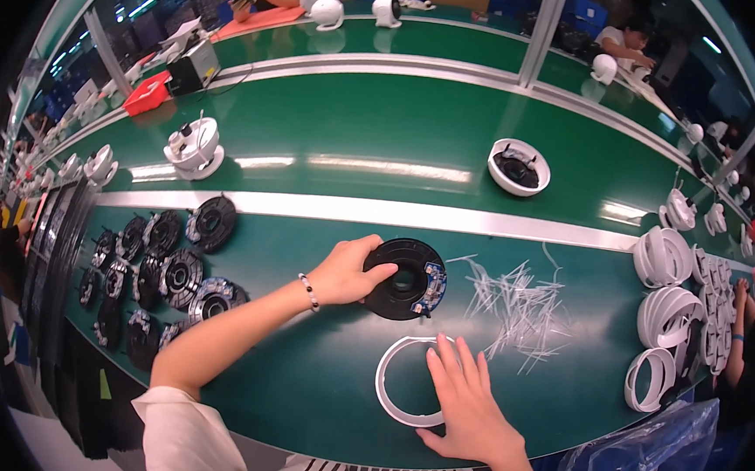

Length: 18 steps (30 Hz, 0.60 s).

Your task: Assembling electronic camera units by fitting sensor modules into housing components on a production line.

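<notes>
My left hand (349, 273) grips the black disc (402, 306) clear of its circuit board (434, 285); open right hand (468, 410) perhaps steadying the white ring (379, 383).

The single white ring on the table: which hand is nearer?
Right: the right hand covers the right side of the white ring; the left hand is farther off, beyond the ring, holding a black disc.

the left forearm (235, 335) is slanting forward and rightward, the left hand (346, 271) is gripping; the right hand (472, 410) is facing palm down, its fingers (453, 363) extending forward.
</notes>
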Available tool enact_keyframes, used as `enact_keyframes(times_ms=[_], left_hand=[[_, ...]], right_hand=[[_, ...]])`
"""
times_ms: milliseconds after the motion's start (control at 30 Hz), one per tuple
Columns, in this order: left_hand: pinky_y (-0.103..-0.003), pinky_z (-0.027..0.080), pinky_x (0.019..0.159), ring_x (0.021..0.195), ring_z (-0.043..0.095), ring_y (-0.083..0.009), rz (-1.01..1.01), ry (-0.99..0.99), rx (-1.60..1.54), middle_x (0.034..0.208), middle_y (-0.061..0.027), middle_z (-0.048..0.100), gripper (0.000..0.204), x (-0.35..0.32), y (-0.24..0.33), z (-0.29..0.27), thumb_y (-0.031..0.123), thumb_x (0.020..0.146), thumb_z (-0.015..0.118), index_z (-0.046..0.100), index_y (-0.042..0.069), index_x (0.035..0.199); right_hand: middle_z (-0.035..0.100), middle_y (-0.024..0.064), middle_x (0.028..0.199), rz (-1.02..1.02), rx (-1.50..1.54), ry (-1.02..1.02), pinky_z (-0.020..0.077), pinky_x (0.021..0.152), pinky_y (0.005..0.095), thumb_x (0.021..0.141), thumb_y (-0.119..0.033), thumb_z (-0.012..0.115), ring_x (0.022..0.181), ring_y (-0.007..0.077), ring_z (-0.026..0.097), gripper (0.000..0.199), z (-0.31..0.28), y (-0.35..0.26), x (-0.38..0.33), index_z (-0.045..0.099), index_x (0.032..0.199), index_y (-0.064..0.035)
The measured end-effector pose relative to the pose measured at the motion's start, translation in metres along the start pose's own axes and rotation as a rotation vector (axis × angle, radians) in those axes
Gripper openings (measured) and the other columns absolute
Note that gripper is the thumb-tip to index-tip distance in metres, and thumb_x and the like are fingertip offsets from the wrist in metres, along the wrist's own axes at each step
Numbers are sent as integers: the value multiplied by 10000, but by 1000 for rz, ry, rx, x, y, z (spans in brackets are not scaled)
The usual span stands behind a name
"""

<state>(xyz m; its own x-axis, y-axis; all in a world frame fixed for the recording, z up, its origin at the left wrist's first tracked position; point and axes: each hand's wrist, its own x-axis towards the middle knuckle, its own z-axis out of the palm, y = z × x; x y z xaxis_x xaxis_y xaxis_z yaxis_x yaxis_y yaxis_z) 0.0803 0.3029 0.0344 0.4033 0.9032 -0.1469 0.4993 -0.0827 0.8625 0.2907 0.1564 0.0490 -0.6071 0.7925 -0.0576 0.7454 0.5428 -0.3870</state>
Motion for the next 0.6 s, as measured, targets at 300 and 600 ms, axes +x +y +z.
enact_keyframes(times_ms=[300, 600], left_hand=[[-283, 423, 587, 613, 521, -159, 199, 117, -93, 674, -102, 559, 245, 50, 14, 50, 199, 727, 607, 491, -10, 782], [-218, 441, 689, 773, 542, -72, 242, -32, -614, 835, -55, 589, 154, 34, 22, 61, 105, 815, 530, 489, -1, 919]], right_hand=[[266, 291, 1239, 382, -105, 133, 211, 879, 607, 468, -592, 683, 1134, 408, 291, 1117, 8, -21, 15, 227, 1234, 81], [311, 205, 1231, 103, 666, 1001, 329, 921, 378, 493, -200, 792, 1115, 272, 382, 1081, -35, 35, -2, 106, 1288, 58]])
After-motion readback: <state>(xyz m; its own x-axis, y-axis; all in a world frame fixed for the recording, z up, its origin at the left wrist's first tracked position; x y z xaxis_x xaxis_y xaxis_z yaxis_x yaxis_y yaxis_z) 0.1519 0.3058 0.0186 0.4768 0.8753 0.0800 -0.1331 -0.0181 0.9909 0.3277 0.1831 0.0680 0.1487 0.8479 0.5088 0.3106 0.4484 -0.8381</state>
